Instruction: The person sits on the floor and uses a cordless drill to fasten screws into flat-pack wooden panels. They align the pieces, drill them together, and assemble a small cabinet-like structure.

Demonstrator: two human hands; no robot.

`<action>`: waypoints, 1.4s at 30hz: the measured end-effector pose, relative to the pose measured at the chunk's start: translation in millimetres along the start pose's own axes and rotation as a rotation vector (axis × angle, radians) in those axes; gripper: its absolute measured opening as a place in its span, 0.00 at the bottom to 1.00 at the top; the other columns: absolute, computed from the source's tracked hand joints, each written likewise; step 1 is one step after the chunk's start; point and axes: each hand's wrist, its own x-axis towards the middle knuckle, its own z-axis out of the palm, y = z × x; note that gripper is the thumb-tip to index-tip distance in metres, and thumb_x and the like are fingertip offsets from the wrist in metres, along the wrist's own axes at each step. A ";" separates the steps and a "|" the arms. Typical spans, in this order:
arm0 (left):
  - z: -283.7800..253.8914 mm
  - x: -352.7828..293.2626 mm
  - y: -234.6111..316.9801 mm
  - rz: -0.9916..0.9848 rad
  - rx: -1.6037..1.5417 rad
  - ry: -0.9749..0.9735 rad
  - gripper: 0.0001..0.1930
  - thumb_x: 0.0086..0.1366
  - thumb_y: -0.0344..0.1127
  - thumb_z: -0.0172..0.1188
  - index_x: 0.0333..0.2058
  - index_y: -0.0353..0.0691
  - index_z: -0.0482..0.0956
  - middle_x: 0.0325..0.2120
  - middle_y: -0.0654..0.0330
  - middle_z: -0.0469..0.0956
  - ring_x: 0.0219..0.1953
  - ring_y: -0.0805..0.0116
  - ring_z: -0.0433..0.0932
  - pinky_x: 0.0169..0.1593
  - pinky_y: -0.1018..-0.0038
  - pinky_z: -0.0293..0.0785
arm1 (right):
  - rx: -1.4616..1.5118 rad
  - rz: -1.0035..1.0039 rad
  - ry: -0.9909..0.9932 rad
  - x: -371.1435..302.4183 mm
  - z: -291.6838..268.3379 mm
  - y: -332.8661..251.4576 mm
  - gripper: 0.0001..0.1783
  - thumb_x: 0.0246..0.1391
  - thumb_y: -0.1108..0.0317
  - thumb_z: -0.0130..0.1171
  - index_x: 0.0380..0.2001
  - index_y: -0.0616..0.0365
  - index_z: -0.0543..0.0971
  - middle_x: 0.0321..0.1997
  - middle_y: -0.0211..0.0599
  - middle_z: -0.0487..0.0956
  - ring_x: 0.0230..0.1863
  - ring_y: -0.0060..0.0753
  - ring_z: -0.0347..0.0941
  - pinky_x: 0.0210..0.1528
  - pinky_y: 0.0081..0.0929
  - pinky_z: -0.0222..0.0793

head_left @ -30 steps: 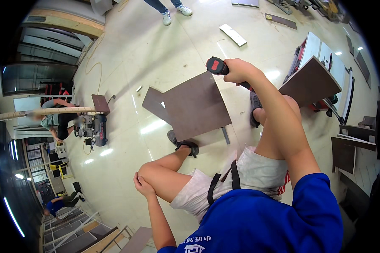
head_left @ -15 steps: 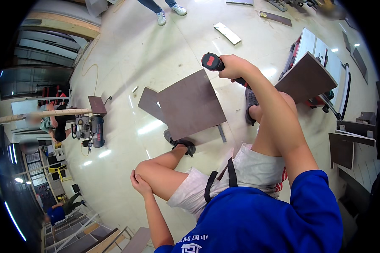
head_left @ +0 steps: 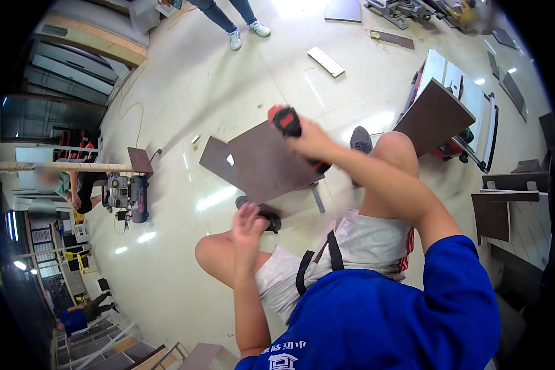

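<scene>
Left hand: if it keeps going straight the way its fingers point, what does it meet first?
The left hand points up-frame from above the knee. First in line looks like the dark shoe, then the brown panel on the floor. Depth is unclear from one view, so this is hedged.

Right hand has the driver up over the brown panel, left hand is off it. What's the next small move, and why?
Probably set the left hand flat on the brown panel first. The right hand holds the red-and-black driver above it, and only the foot at its edge seems to steady it.
</scene>
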 end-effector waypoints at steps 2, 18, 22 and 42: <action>40.5 8.9 -2.1 -0.055 -0.125 -0.142 0.36 0.65 0.31 0.63 0.66 0.33 0.55 0.63 0.47 0.64 0.65 0.56 0.65 0.66 0.64 0.63 | 0.108 -0.138 0.040 -38.4 30.3 3.6 0.36 0.45 0.66 0.64 0.61 0.56 0.69 0.44 0.49 0.81 0.45 0.44 0.80 0.50 0.37 0.74; 43.7 -13.6 -56.9 0.097 -0.488 0.099 0.26 0.69 0.34 0.60 0.62 0.35 0.63 0.53 0.49 0.74 0.48 0.59 0.79 0.54 0.64 0.80 | -0.062 -0.664 -0.608 -123.7 46.7 13.0 0.40 0.48 0.72 0.55 0.68 0.61 0.63 0.63 0.57 0.70 0.64 0.54 0.67 0.66 0.41 0.63; 29.8 -10.4 -30.0 0.068 -0.273 0.116 0.26 0.67 0.33 0.61 0.61 0.34 0.64 0.50 0.49 0.76 0.43 0.63 0.80 0.51 0.67 0.79 | -0.100 -0.427 -0.561 -58.8 -39.0 1.3 0.22 0.51 0.72 0.56 0.50 0.63 0.77 0.38 0.38 0.85 0.38 0.36 0.82 0.45 0.33 0.78; 33.2 3.0 -87.0 -0.284 0.173 -0.490 0.19 0.63 0.25 0.55 0.53 0.34 0.72 0.42 0.56 0.80 0.41 0.72 0.78 0.46 0.73 0.77 | -0.677 0.509 -0.656 83.8 -35.7 107.8 0.30 0.58 0.52 0.58 0.45 0.75 0.75 0.49 0.58 0.80 0.44 0.48 0.82 0.42 0.39 0.82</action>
